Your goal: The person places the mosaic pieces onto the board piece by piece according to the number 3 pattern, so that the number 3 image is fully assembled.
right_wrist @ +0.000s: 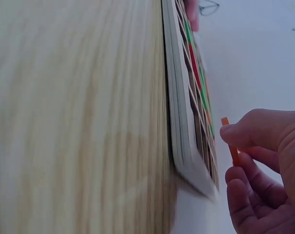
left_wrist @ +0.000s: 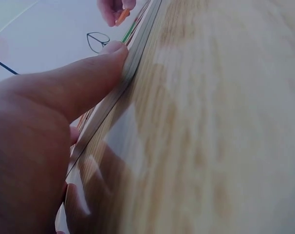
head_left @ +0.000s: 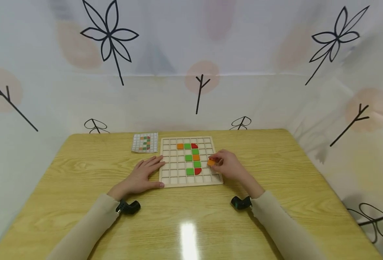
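A wooden grid board [head_left: 173, 178] lies on the table, with several green square tiles [head_left: 188, 157], orange square tiles [head_left: 180, 146] and red rounded tiles [head_left: 198, 171] set in its cells. My right hand [head_left: 228, 165] pinches an orange square tile [head_left: 211, 162] between thumb and fingers, above the board's right side; the right wrist view shows that tile [right_wrist: 231, 144] edge-on, apart from the board. My left hand [head_left: 142, 176] lies with fingers spread at the board's left edge, its thumb [left_wrist: 96, 73] touching the frame in the left wrist view.
A paper card [head_left: 145, 148] printed with a coloured grid pattern lies behind my left hand, left of the board. The wooden table [head_left: 159, 224] meets patterned cloth walls [head_left: 165, 104] at the back and sides.
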Demonstrator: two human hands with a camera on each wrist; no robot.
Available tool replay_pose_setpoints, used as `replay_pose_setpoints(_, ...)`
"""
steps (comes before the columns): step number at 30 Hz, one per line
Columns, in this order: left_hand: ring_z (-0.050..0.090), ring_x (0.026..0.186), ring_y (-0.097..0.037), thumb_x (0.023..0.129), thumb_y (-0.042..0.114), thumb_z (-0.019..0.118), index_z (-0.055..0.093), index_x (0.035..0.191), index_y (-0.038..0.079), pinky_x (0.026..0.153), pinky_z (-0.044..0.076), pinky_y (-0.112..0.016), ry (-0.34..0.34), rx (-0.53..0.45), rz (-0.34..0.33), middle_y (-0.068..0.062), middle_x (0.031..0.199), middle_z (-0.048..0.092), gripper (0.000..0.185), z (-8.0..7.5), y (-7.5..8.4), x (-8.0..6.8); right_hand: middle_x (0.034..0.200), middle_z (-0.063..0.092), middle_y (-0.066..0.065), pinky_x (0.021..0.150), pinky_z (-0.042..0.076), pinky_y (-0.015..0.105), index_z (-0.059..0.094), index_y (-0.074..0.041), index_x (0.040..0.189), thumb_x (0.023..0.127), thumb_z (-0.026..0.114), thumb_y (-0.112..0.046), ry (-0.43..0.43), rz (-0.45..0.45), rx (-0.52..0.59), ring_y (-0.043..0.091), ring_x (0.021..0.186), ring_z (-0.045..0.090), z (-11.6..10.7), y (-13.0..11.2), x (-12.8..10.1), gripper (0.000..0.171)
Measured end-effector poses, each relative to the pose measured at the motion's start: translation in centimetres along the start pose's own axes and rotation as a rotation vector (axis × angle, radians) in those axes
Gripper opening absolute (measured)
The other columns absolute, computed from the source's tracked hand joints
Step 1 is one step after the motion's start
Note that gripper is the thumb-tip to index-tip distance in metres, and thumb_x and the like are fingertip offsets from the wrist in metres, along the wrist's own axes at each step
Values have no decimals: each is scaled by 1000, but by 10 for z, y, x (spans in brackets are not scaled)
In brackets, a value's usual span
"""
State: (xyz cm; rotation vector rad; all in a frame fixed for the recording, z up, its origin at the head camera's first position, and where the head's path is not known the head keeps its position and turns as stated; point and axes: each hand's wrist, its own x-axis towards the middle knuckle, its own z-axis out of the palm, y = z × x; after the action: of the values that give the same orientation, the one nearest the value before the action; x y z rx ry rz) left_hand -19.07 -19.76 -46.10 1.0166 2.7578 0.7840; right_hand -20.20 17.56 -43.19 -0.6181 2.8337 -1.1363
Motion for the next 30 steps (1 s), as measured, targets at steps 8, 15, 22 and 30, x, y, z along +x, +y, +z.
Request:
replay_pose_setpoints(8,14,151,-29,90,59,65,37,156,17,115,6,-62,2,9,-5,-3,165,21,84,1,-2,0,98,63,4,73,52,31,74,-2,111,83,76,-4,-55,-91,-16,17,85,58,21,-20,9,27)
replay_pose_setpoints(15,16,150,-33,89,57,67,39,155,14,114,7,-64,15,2,7,-7,164,24,83,0,1,0,97,60,0,69,50,27,75,-6,111,86,75,-6,-105,-126,-32,14,80,55,40,-31,18,25)
replay_pose_setpoints(22,17,150,-33,90,56,67,40,155,14,114,8,-64,20,12,7,-7,163,25,82,1,0,0,98,61,1,66,44,29,76,-8,108,86,71,-5,-146,-180,-45,15,77,50,49,-45,22,23)
replay_pose_setpoints(30,17,150,-33,90,56,67,41,154,13,114,9,-65,18,8,5,-8,163,25,81,0,1,-1,102,60,-3,72,44,31,76,-14,112,89,72,-10,-196,-135,-2,14,85,50,58,-47,26,24)
